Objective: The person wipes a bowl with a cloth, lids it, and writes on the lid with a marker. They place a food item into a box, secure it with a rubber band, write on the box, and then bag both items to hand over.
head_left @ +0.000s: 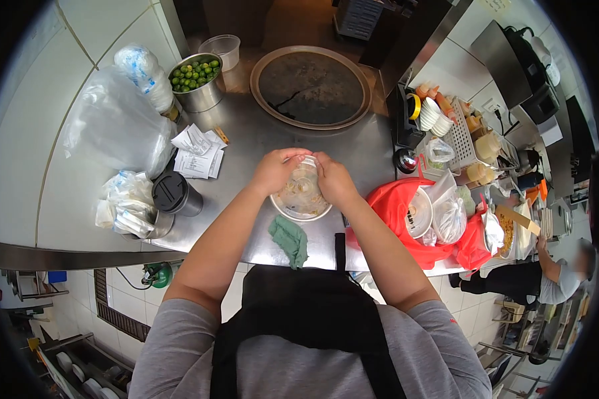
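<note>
A white round bowl with a see-through plastic cover stands on the steel counter in front of me. Mixed pale food shows blurrily through the plastic. My left hand grips the far left side of the bowl's rim, its fingers curled over the far edge. On the far right side, my right hand holds the same rim, and the fingertips of both hands come close together there. A crumpled green cloth lies just nearer to me than the bowl.
Behind the bowl lies a large round tray. To the left are paper receipts, a black-lidded cup and a metal pot of green citrus fruit. Red plastic bags with containers sit to the right. Another person stands farther right.
</note>
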A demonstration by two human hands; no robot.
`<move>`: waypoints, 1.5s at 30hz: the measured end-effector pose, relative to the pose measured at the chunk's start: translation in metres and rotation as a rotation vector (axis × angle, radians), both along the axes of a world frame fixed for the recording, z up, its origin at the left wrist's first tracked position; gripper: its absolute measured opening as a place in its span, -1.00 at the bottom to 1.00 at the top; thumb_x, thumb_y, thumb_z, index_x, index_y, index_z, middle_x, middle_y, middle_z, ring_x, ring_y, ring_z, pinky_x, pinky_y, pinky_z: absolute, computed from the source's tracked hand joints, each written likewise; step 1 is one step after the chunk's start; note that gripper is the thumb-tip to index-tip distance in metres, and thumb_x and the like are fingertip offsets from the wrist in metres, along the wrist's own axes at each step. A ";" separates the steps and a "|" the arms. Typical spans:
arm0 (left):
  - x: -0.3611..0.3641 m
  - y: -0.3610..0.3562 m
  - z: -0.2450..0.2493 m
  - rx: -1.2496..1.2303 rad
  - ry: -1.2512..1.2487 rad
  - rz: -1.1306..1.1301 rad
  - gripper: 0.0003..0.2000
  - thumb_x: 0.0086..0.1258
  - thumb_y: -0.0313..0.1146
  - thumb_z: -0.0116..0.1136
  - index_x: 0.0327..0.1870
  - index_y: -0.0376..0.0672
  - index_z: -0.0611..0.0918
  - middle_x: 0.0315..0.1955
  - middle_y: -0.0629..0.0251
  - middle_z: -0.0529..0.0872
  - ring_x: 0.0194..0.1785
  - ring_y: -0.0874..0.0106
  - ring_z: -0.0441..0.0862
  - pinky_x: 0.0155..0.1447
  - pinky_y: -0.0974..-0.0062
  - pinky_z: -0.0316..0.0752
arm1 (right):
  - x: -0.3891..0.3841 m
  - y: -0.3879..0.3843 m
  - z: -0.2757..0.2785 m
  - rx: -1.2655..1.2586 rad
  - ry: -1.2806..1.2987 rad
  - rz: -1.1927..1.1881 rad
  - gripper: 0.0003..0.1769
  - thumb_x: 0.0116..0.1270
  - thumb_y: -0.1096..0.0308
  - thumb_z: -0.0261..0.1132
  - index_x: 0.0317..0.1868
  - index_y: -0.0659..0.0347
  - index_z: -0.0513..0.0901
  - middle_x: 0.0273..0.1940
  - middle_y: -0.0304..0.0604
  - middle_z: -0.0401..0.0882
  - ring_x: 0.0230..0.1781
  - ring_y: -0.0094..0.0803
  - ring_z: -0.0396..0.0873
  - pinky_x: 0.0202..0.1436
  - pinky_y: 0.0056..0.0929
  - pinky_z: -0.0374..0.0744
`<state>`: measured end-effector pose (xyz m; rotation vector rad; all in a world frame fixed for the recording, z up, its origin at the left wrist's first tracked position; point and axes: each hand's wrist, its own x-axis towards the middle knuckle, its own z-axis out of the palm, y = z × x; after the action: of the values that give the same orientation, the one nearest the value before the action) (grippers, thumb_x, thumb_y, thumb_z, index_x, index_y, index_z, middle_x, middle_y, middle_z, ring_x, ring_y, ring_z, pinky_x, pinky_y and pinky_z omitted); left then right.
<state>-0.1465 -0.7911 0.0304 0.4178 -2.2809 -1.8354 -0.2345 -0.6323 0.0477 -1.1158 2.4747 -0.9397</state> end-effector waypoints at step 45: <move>0.026 0.059 0.048 -0.843 0.184 0.073 -0.45 0.38 0.04 0.16 0.37 0.11 0.48 0.38 0.10 0.38 0.44 0.04 0.28 0.49 -0.01 0.12 | 0.016 0.042 -0.018 -0.718 -0.265 -0.315 -0.62 0.59 0.34 -0.06 0.27 0.31 0.48 0.14 -0.05 0.57 0.14 -0.27 0.54 0.22 -0.36 0.47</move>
<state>-0.1208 -0.7321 0.0788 0.1708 -2.5742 -0.7056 -0.2185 -0.5906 0.0293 -0.6910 2.1640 -2.0261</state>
